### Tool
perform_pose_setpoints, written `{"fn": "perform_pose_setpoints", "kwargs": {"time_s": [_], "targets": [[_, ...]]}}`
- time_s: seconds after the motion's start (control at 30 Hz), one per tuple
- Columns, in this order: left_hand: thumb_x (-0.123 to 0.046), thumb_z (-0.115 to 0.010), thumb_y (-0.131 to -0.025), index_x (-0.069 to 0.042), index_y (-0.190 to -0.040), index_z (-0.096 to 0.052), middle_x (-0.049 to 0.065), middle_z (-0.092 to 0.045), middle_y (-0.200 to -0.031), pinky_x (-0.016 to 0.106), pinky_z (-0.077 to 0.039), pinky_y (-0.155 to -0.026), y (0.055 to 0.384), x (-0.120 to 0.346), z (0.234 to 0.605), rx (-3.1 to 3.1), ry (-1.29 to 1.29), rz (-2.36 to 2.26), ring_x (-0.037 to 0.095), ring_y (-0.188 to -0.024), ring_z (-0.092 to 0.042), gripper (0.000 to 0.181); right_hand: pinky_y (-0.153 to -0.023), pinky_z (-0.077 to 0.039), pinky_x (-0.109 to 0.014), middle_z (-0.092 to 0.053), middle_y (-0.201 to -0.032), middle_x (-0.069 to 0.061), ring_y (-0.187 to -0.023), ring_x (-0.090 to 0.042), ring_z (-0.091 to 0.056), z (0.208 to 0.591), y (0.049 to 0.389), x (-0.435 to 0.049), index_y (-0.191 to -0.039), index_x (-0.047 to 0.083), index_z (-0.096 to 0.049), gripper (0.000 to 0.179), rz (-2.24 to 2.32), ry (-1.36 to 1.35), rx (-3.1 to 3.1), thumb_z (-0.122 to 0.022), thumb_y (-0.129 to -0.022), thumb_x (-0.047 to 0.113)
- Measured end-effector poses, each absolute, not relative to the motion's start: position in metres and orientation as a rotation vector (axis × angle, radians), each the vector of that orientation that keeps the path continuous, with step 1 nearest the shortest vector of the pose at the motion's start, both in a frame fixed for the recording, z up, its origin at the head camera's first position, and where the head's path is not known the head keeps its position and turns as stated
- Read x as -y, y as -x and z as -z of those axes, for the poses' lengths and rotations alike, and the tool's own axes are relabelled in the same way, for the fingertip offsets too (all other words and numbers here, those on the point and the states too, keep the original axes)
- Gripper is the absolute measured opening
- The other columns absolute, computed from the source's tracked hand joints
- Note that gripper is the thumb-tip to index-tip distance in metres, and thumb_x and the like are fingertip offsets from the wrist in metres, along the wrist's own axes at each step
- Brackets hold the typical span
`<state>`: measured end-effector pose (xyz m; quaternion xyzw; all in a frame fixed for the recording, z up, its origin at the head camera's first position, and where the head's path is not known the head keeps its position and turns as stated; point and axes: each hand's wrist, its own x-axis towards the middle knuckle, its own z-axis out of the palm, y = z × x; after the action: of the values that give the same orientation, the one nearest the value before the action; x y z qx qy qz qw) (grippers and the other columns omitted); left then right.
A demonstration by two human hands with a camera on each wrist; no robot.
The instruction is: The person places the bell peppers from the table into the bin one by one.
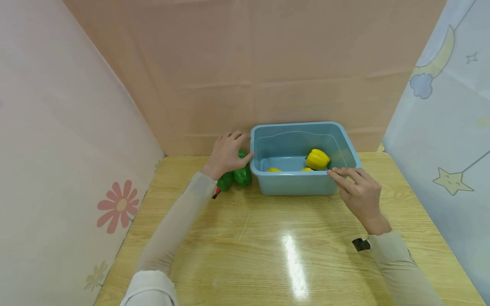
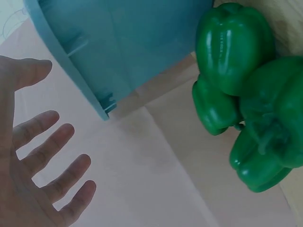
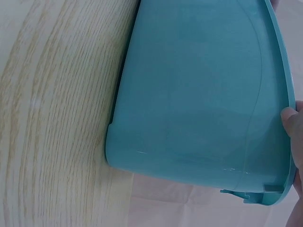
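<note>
A blue plastic bin stands on the table with yellow bell peppers inside; the near wall partly hides some of them. At its near right corner my right hand pinches the rim, thumb on the outside in the right wrist view. My left hand is beside the bin's left rim, fingers spread and holding nothing. In the left wrist view its thumb is close to the rim. Several green bell peppers lie clustered against the bin's left side, partly below the left hand and forearm in the head view.
The wood-grain table extends in front of the bin. A brown paper-like backdrop rises close behind it. Printed panels stand at both sides, with a flower on the left one and a star on the right one.
</note>
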<state>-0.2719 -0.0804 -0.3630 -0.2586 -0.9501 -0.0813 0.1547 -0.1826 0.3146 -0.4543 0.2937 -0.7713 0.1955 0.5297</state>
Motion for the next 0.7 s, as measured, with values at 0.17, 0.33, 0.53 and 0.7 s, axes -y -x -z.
{"fn": "perform_pose_setpoints", "kwargs": {"time_s": [0.17, 0.33, 0.53, 0.7], "targets": [[-0.052, -0.07, -0.099, -0.016, -0.144, -0.066, 0.007, -0.063, -0.148, 0.057, -0.049, -0.11, 0.27, 0.086, 0.37, 2.728, 0.737, 0.26, 0.036, -0.133, -0.059, 0.058, -0.047, -0.048, -0.051, -0.079, -0.092, -0.016, -0.074, -0.041, -0.068, 0.454, 0.182, -0.313, -0.107, 0.008, -0.086, 0.028, -0.466, -0.7, 1.84, -0.077, -0.088, -0.01], [-0.051, -0.068, -0.1, -0.014, -0.14, -0.068, 0.008, -0.064, -0.145, 0.057, -0.051, -0.107, 0.27, 0.092, 0.374, 2.712, 0.726, 0.283, 0.037, -0.13, -0.061, 0.054, -0.049, -0.049, -0.053, -0.08, -0.095, -0.016, -0.074, -0.042, -0.069, 0.454, 0.182, -0.312, -0.108, 0.008, -0.086, 0.035, -0.478, -0.706, 1.832, -0.08, -0.08, -0.013], [-0.05, -0.068, -0.099, -0.015, -0.137, -0.068, 0.008, -0.065, -0.144, 0.058, -0.052, -0.107, 0.267, 0.097, 0.377, 2.715, 0.714, 0.294, 0.038, -0.133, -0.059, 0.051, -0.05, -0.049, -0.053, -0.08, -0.096, -0.015, -0.074, -0.041, -0.069, 0.454, 0.182, -0.312, -0.109, 0.008, -0.086, 0.04, -0.479, -0.703, 1.828, -0.081, -0.077, -0.015], [-0.049, -0.068, -0.099, -0.015, -0.137, -0.068, 0.009, -0.065, -0.144, 0.059, -0.051, -0.106, 0.266, 0.103, 0.381, 2.727, 0.708, 0.306, 0.037, -0.134, -0.058, 0.051, -0.049, -0.049, -0.052, -0.08, -0.096, -0.015, -0.073, -0.041, -0.068, 0.453, 0.181, -0.311, -0.109, 0.008, -0.086, 0.035, -0.472, -0.701, 1.823, -0.079, -0.081, -0.013]]}}
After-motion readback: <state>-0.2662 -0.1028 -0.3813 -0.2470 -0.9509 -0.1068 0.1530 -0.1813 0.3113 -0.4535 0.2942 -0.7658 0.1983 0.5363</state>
